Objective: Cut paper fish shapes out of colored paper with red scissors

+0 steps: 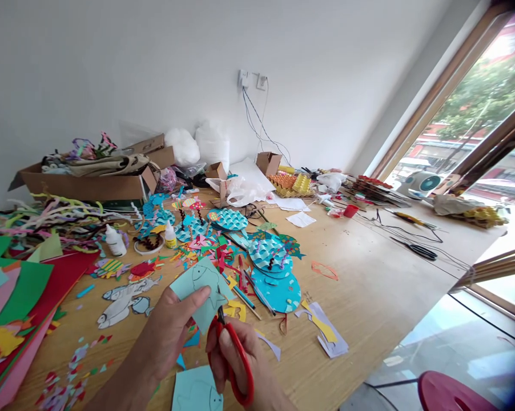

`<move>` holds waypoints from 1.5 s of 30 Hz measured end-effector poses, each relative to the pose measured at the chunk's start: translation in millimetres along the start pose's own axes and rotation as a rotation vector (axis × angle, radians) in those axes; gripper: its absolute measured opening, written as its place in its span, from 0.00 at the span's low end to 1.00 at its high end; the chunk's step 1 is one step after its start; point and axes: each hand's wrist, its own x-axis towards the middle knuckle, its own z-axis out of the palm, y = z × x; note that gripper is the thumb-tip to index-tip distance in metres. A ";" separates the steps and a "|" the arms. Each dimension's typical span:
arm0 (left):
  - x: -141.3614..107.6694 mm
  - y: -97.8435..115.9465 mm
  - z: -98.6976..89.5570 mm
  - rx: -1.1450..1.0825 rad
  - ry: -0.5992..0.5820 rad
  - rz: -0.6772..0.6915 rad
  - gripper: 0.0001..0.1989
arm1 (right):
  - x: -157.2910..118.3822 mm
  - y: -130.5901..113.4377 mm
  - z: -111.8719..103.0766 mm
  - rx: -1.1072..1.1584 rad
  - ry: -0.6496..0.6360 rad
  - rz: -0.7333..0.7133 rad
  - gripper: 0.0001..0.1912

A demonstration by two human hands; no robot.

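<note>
A light teal paper (204, 279) with a fish outline drawn on it is pinched in my left hand (172, 319), thumb on top. Red-handled scissors (244, 365) are gripped in my right hand (240, 354), their dark blades at the paper's lower right edge. How far the blades are parted is hard to tell. Below, partly behind my right hand, lies a second teal paper (193, 391) with a fish drawing. White cut-out fish (123, 302) rest on the table left of my left hand. Blue paper discs (278, 288) lie beyond my hands.
Coloured paper sheets (30, 291) are stacked at left, near pipe cleaners (47, 217). Glue bottles (115, 241) stand behind the scraps. A filled cardboard box (86, 185) is against the wall. Black scissors (415, 248) lie at right; a red stool (450, 391) is below.
</note>
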 end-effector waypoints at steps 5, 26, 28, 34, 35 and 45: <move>-2.2 -3.0 9.2 -0.138 0.106 0.045 0.11 | 3.6 5.5 9.5 0.092 0.033 -0.023 0.30; 6.8 20.2 -29.0 0.082 -0.198 -0.025 0.14 | 1.8 -5.2 -21.8 -0.042 -0.106 0.036 0.27; 6.1 18.5 -27.2 0.074 -0.202 -0.051 0.14 | 1.8 -3.9 -21.1 -0.028 -0.110 0.020 0.26; 5.0 13.8 -19.0 0.059 -0.159 -0.068 0.14 | 1.6 2.3 -15.8 0.041 -0.090 -0.007 0.26; 5.1 12.9 -18.4 0.065 -0.161 -0.068 0.13 | 1.6 3.2 -15.1 0.054 -0.089 -0.006 0.26; 2.4 12.7 -12.1 -0.023 -0.115 -0.036 0.09 | 1.6 -1.5 -15.1 0.031 -0.121 -0.005 0.27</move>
